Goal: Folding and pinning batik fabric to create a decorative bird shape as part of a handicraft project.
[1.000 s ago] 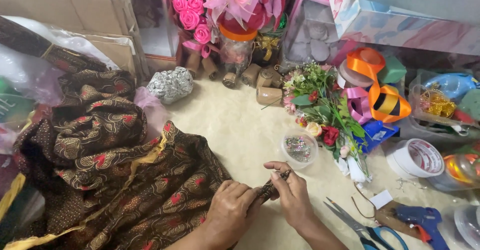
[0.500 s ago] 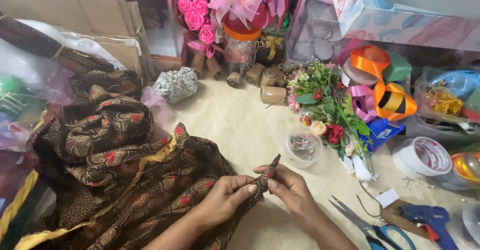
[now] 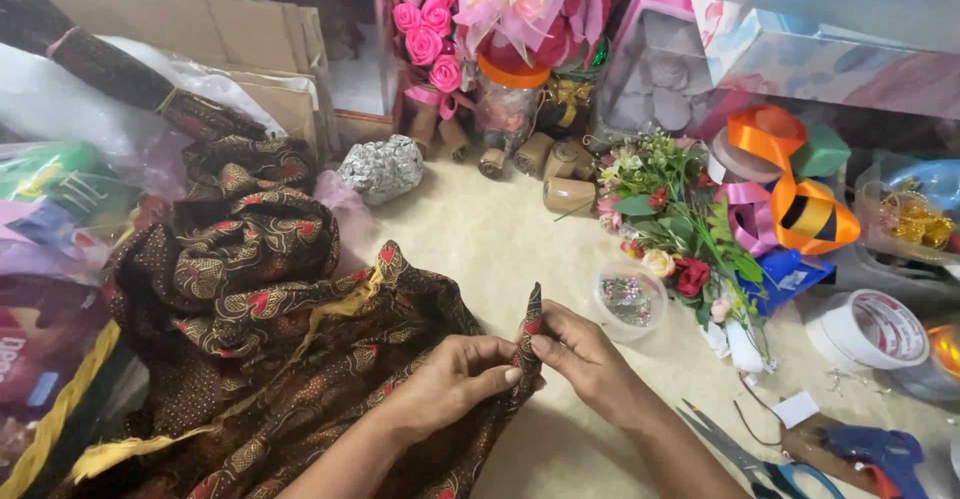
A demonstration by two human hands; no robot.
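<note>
A dark brown patterned cloth [image 3: 260, 329] with red and cream motifs lies bunched over the left of the floor. My left hand [image 3: 450, 384] and my right hand [image 3: 585, 359] pinch one folded corner of it between them, and its pointed tip [image 3: 533, 309] stands up above my fingers. Both hands touch at that fold. A small round clear tub of pins [image 3: 627, 299] sits just beyond my right hand.
Artificial flowers [image 3: 680, 229] lie to the right, with orange and pink ribbon [image 3: 790, 194], a tape roll [image 3: 870, 329], scissors [image 3: 750, 459] and a blue glue gun [image 3: 880, 454]. A foil ball [image 3: 380, 169], cardboard tubes [image 3: 560, 174] and a pink rose bouquet [image 3: 440, 29] stand behind. Plastic bags [image 3: 50, 189] crowd the left.
The fold of cloth has been pulled upright between my hands, so its tip now points up. My hands have shifted slightly left and closer together.
</note>
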